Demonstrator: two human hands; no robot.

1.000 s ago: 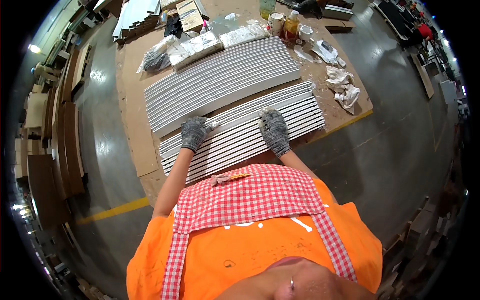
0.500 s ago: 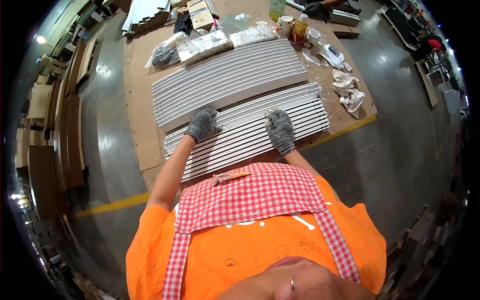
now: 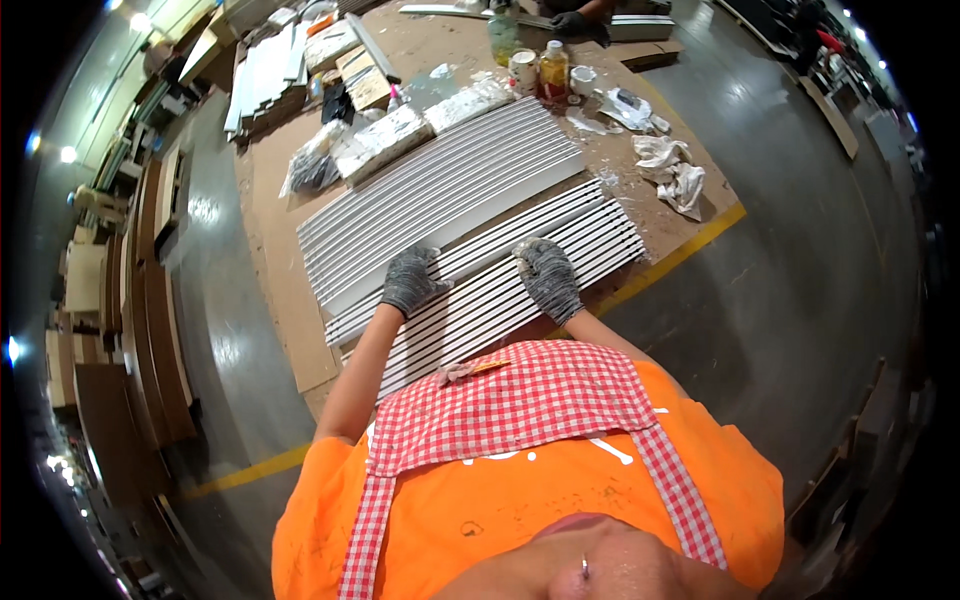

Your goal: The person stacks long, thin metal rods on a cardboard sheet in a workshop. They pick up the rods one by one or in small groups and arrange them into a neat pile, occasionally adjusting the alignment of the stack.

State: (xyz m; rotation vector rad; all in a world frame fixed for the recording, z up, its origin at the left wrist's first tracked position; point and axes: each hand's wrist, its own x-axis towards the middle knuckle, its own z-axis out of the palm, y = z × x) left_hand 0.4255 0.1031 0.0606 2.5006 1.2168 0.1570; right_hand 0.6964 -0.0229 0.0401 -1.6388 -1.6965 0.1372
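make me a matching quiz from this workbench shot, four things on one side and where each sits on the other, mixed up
Things:
1. left hand
2. right hand
3. crumpled white rags
4. bottle of amber liquid

Places:
A. at the far end of the bench, among cups and jars
B. flat on the near white slatted panel, toward its right end
C. on bare bench top to the right of the far slatted panel
D. at the far edge of the near slatted panel, left of the other gloved hand

Pairs: 1-D, 2-B, 3-C, 4-A
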